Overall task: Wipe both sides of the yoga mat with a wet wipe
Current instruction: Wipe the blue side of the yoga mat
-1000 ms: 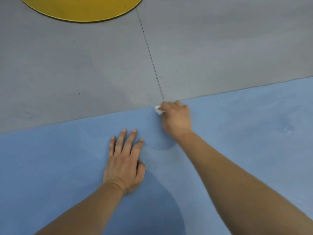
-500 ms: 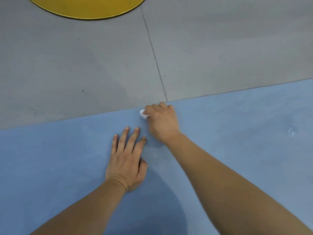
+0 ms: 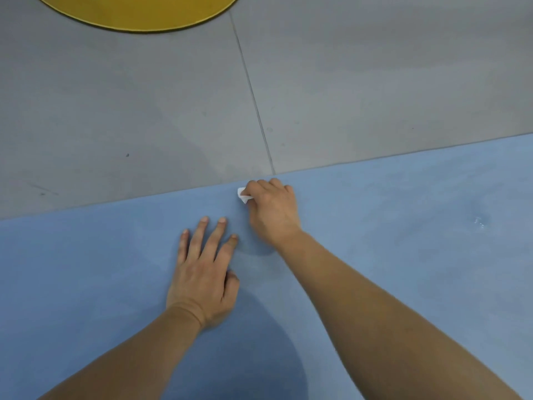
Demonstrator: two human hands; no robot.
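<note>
A blue yoga mat (image 3: pixel 403 241) lies flat on the floor and fills the lower half of the view. My right hand (image 3: pixel 272 209) grips a small white wet wipe (image 3: pixel 242 195) and holds it down on the mat close to its far edge; only a corner of the wipe shows past my fingers. My left hand (image 3: pixel 203 272) rests flat on the mat with fingers spread, just left of and nearer than the right hand.
Grey floor tiles (image 3: pixel 115 111) with a seam (image 3: pixel 253 99) lie beyond the mat. A round yellow rug (image 3: pixel 138 13) shows at the top edge. A small wet spot (image 3: pixel 479 221) glistens on the mat at the right.
My right hand with the wipe slid left along the mat's far edge, ending closer to my left hand, which stayed pressed in place.
</note>
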